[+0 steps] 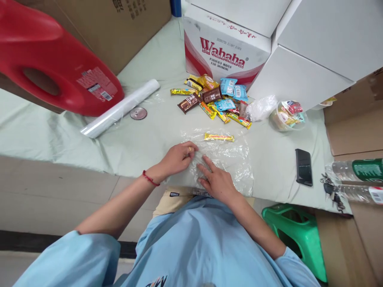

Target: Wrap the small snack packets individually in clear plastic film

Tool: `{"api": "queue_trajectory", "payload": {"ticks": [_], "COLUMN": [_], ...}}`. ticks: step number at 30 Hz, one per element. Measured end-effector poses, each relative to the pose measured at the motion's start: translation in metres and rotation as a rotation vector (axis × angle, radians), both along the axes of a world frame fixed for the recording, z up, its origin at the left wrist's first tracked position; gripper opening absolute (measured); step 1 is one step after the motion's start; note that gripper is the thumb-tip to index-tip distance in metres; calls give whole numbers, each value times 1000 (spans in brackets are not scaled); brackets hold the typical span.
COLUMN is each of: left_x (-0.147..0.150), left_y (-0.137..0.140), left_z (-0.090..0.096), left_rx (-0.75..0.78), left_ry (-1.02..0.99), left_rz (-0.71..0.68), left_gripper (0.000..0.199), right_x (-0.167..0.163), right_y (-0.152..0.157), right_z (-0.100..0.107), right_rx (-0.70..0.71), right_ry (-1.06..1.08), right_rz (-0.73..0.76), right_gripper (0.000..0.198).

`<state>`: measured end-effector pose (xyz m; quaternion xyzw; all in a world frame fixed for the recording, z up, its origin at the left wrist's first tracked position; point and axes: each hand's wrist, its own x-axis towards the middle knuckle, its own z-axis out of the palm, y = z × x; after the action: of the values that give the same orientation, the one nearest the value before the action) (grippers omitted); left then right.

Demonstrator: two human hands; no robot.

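Observation:
A sheet of clear plastic wrap (239, 159) lies crinkled on the table in front of me. One yellow-wrapped snack bar (219, 137) rests across its far part, touched by neither hand. My left hand (178, 156), a red string on its wrist, has its fingers pinched together at the wrap's left side; the film between them is hard to make out. Fingers spread, my right hand (218, 179) lies on the wrap near the table's front edge. Farther back is a pile of wrapped snacks (212, 95) in yellow, brown and blue packets.
A plastic wrap roll (122, 107) and a round metal lid (138, 113) lie left, beside a large red jug (60, 59). At right are a clear tub of snacks (289, 115), a phone (304, 167), keys (332, 191) and bottles. A Wahaha carton (224, 48) stands behind.

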<state>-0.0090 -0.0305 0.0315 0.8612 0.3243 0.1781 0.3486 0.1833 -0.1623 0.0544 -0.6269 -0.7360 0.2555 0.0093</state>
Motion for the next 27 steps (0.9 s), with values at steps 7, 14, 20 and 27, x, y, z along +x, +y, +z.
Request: {"api": "queue_trajectory", "payload": {"ticks": [7,14,20,27], "left_x": [12,-21,-24,-26], "left_y": [-10,-19,-28,-25], "left_z": [-11,-35,-34,-35], "left_rx": [100,216,283,274], "left_ry": [4,33,90,78], "left_rz": [206,132,41,28], "left_gripper": [40,39,47,50], "right_x": [2,67,140,160], "right_y": [8,27,132,276], "right_z": [3,13,28,36], "right_rx": [-31,41,322,477], "right_ry": [106,597,298,-360], "right_rz": [-54,-260,-352,-208], "right_gripper": [57,35,27,47]}}
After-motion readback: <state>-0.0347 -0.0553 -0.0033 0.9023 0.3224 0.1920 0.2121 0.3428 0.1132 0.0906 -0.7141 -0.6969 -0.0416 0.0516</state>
